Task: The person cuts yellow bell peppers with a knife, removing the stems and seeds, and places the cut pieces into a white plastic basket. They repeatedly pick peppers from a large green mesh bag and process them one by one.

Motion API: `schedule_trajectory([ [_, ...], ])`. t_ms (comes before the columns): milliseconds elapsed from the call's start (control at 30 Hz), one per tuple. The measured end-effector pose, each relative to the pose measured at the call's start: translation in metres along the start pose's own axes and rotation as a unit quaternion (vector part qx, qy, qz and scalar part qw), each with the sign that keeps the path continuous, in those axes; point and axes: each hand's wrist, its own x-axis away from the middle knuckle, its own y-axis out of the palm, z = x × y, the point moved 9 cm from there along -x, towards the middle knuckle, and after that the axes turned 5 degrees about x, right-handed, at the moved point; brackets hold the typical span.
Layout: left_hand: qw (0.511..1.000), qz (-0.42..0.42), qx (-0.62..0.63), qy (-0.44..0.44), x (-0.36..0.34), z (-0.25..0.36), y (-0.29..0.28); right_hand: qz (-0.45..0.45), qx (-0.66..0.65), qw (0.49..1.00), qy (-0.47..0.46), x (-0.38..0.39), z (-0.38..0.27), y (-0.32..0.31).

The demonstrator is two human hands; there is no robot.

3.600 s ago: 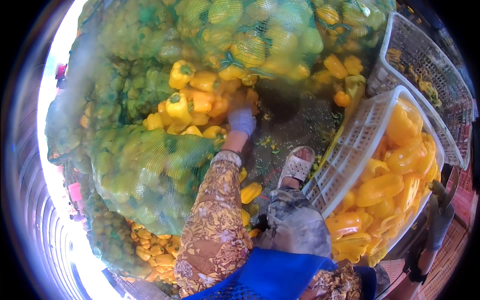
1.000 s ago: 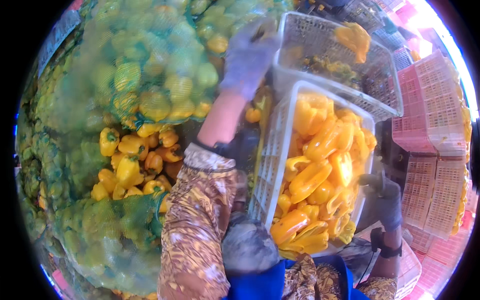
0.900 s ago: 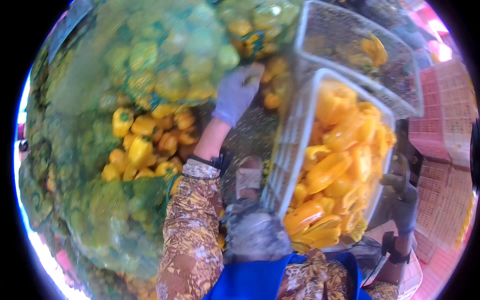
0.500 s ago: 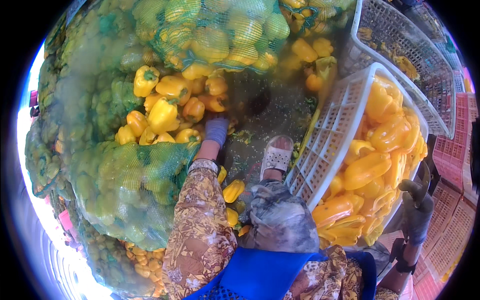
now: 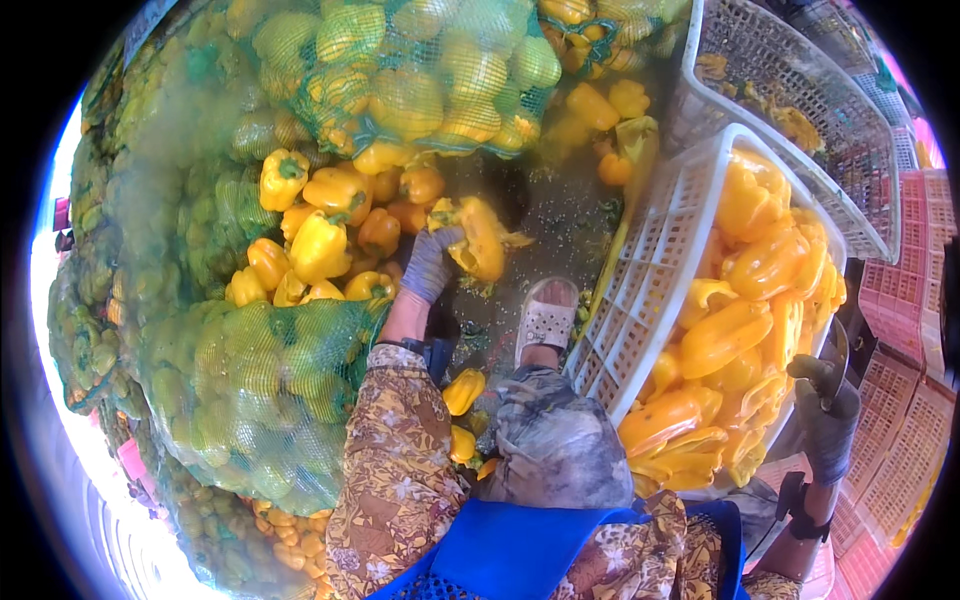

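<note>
A yellow bell pepper with a ragged, broken edge is in my left hand, which wears a grey-purple glove. The fingers close on its left side, above the dark floor. Beside that hand lies a heap of whole yellow bell peppers, spilling from the mouth of a green mesh sack. Far to the right, past a full crate, my right hand in a dark glove is closed on a knife; its curved, dark blade points up and its handle is mostly covered by the fingers.
A white plastic crate full of yellow peppers leans at my right. Behind it stands another crate with scraps; pink crates are stacked farther right. More mesh sacks fill the far side and left. Loose peppers lie near my shoe.
My left hand has come up from low beside the pepper heap and now holds a broken yellow bell pepper. The right hand keeps its grip on the knife. The view has shifted slightly.
</note>
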Motion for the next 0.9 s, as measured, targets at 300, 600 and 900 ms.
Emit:
schedule_trajectory([
  [300,0.985,-0.058,0.162,-0.001,-0.019,0.001,0.096,0.004,0.001,1.0,0.0,0.005,0.006,-0.008],
  [600,0.962,-0.184,0.202,-0.019,-0.027,0.008,0.22,0.017,-0.031,0.999,-0.032,0.002,-0.001,-0.017],
  [900,0.916,-0.352,-0.088,0.169,0.0,0.053,0.418,0.007,0.019,0.999,-0.043,0.004,-0.008,-0.016],
])
